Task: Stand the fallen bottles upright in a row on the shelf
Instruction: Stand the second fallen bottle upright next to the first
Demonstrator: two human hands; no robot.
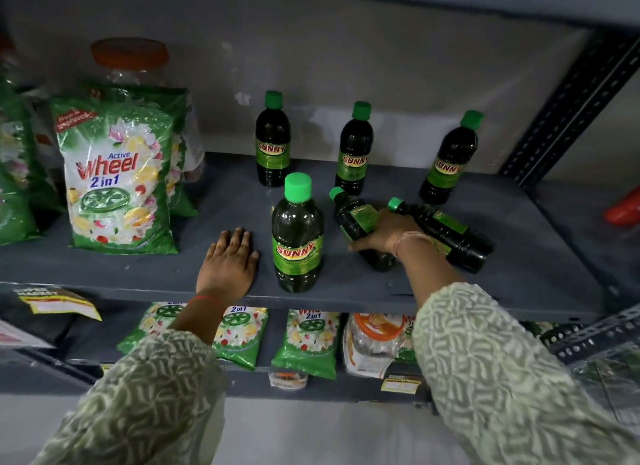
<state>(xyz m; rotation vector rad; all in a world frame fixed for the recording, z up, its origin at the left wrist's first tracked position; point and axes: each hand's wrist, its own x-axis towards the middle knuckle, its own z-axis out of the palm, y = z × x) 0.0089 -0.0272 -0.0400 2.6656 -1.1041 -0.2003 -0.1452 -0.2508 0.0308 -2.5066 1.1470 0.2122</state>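
two fallen bottles (pixel 360 222) (pixel 446 232) lay on the shelf (pixel 519 274), caps pointing back-left. the right hand (pixel 388 232) clasped the nearer one; the left hand (pixel 228 260) rested flat, fingers spread, beside an upright bottle (pixel 298 236).

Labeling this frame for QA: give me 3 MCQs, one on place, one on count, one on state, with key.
1. Where does the left hand rest?
A. flat on the shelf, left of the front bottle
B. on a bottle cap
C. on the Wheel packet

2. How many green-capped bottles stand upright?
A. two
B. four
C. six

3. What is the right hand doing?
A. hanging empty in the air
B. closed on a fallen bottle
C. gripping an upright bottle

Key: 1 A, palm lies down on bare shelf; 2 B, three at the back plus one in front; 3 B, fingers wrap the lying bottle, with a second fallen bottle beside it.
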